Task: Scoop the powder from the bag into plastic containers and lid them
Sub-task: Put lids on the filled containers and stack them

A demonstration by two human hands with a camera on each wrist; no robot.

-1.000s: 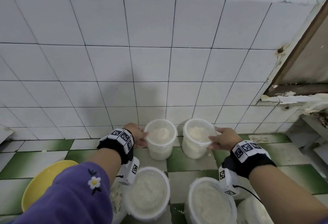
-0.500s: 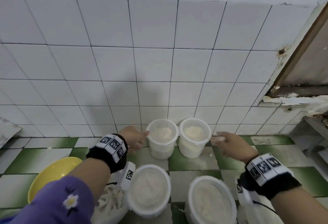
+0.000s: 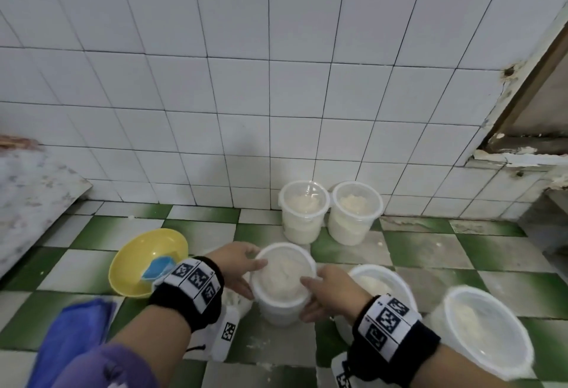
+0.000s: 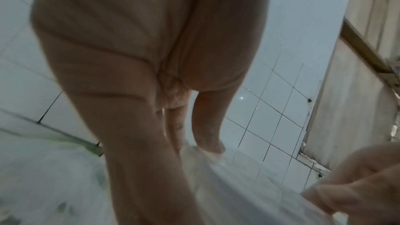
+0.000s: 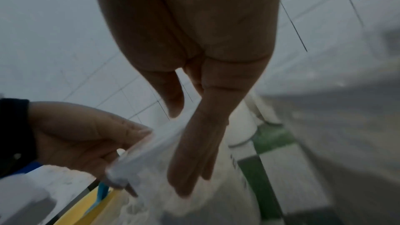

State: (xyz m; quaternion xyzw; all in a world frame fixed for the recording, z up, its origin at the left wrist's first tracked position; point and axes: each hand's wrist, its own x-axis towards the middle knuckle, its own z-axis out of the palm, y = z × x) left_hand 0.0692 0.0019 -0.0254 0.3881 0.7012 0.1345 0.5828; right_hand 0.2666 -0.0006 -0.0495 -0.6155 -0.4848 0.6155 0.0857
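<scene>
Between both hands, fingers [image 3: 246, 284] curled round its sides, sits the lidded container [image 3: 282, 283].

From my head camera the light is soft and even, and the white wall [image 3: 276, 95] looks bright. The tile lines bend near the edges. The blue cloth [image 3: 73, 335] left of my left hand [image 3: 236, 267] is smeared. Both wrist pictures are dim and blurry, with each palm dark and everything past my fingers [image 5: 194, 151] foggy.

yellow bowl [image 3: 147, 260] on checkered floor [image 3: 430, 252] | blue cloth [image 3: 73, 335] nearer | white-tiled wall [image 3: 246, 95] behind
</scene>
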